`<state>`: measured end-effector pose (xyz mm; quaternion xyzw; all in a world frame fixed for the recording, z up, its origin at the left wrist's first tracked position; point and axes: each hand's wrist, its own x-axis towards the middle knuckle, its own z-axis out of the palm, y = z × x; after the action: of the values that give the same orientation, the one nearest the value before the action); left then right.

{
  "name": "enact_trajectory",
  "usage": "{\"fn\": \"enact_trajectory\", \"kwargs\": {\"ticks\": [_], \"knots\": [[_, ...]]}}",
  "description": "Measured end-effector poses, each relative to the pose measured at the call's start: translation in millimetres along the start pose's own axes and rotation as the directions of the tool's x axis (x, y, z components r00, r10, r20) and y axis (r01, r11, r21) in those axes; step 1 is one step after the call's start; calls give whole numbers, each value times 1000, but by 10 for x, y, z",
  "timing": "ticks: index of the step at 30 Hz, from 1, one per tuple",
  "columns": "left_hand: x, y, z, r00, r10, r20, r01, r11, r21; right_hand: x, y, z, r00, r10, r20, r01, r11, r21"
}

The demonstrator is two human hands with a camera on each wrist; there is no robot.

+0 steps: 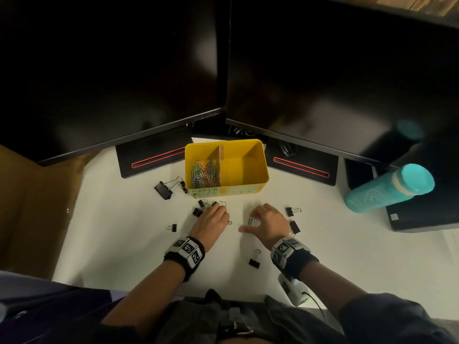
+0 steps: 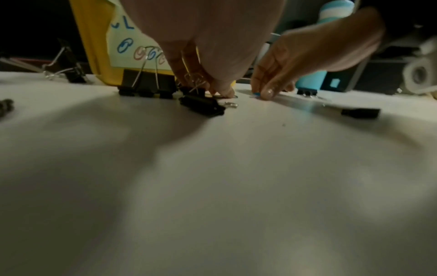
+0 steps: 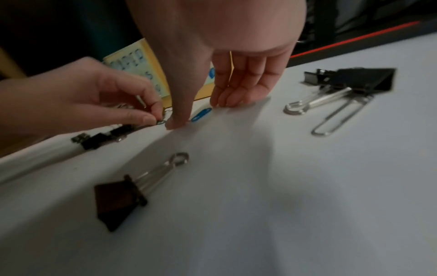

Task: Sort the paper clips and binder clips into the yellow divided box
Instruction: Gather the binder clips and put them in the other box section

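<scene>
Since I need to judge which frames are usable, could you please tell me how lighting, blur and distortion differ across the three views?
Head view: dim, wide-angle bending at the edges, yet the yellow divided box is sharp. Left wrist view: the left hand is close and blurred, casting broad shadows on the white desk. Right wrist view: the right hand and the binder clip look soft.

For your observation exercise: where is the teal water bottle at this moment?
In the head view, the teal water bottle lies tilted at the right of the white desk, right of the yellow divided box, its lid toward the right monitor.
</scene>
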<state>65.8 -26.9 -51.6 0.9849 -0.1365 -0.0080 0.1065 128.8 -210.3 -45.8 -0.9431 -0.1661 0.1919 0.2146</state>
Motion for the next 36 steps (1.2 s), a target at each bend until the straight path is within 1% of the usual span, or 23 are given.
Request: {"fn": "enact_trajectory", "kwargs": {"ticks": [3, 6, 9, 11, 12, 14, 15, 16, 17, 19, 20, 22, 23, 25, 26, 28, 29, 31, 32, 33, 34, 35, 36], "knots": [[-35, 28, 10, 999, 48, 5, -48, 986, 162, 30, -4, 90, 992, -125, 4, 124, 987, 97], [-50, 3, 60, 999, 35, -9, -33, 984, 173, 24, 26, 151, 954, -293, -64, 298, 949, 102], [-29, -47, 113, 999, -36, -16, 37, 998, 54, 11, 21, 178, 903, -419, -97, 421, 907, 1], [-5, -80, 120, 998, -54, -29, 53, 998, -18, 11, 27, 196, 859, -505, -83, 494, 861, -120], [4, -82, 110, 999, -42, -34, 41, 999, -16, 10, 37, 204, 830, -555, -59, 537, 823, -183], [6, -59, 92, 999, 25, -34, -22, 997, 80, 26, 81, 219, 772, -636, 13, 612, 738, -285], [-9, -43, 78, 998, 62, -32, -57, 989, 140, 39, 96, 214, 754, -656, 36, 631, 707, -320], [-30, -36, 72, 995, 92, -41, -84, 982, 170, 56, 107, 204, 749, -661, 40, 634, 697, -335], [-54, -39, 77, 991, 116, -64, -104, 980, 170, 67, 104, 183, 758, -651, 28, 622, 710, -328], [-96, -83, 110, 986, 109, -127, -104, 993, 52, 66, 60, 111, 769, -637, -43, 601, 745, -288], [-119, -107, 130, 985, 60, -162, -69, 997, -46, 59, 8, 52, 757, -646, -96, 606, 750, -263], [-161, -111, 124, 980, -80, -183, 42, 978, -204, 68, -186, -152, 706, -680, -198, 646, 733, -211], [-178, -100, 124, 974, -128, -185, 82, 968, -239, 103, -321, -269, 677, -695, -243, 671, 718, -186], [-208, -79, 140, 971, -148, -186, 100, 964, -245, 266, -639, -502, 624, -720, -302, 719, 681, -139], [-231, -74, 163, 974, -126, -189, 85, 974, -210, 385, -789, -589, 608, -732, -309, 740, 663, -113], [-292, -74, 195, 981, -32, -191, 20, 998, -62, 653, -1040, -698, 583, -765, -274, 773, 626, -102], [-328, -69, 207, 982, 21, -190, -17, 1000, 21, 788, -1121, -716, 570, -789, -230, 788, 604, -122], [-393, -54, 205, 980, 88, -176, -63, 988, 142, 1003, -1220, -710, 548, -830, -103, 817, 557, -147], [-413, -40, 190, 981, 87, -176, -58, 985, 162, 1083, -1239, -690, 549, -836, -29, 825, 547, -140], [-427, -24, 177, 982, 56, -178, -30, 989, 147, 1133, -1245, -675, 559, -828, 42, 825, 551, -126], [-436, -12, 166, 982, -4, -187, 22, 995, 97, 1168, -1236, -654, 572, -814, 95, 819, 563, -111], [-443, 0, 151, 977, -88, -192, 94, 995, 20, 1178, -1218, -627, 587, -801, 116, 809, 579, -98], [-454, 11, 136, 968, -177, -179, 166, 983, -75, 1171, -1186, -594, 605, -790, 100, 797, 599, -85]]}}
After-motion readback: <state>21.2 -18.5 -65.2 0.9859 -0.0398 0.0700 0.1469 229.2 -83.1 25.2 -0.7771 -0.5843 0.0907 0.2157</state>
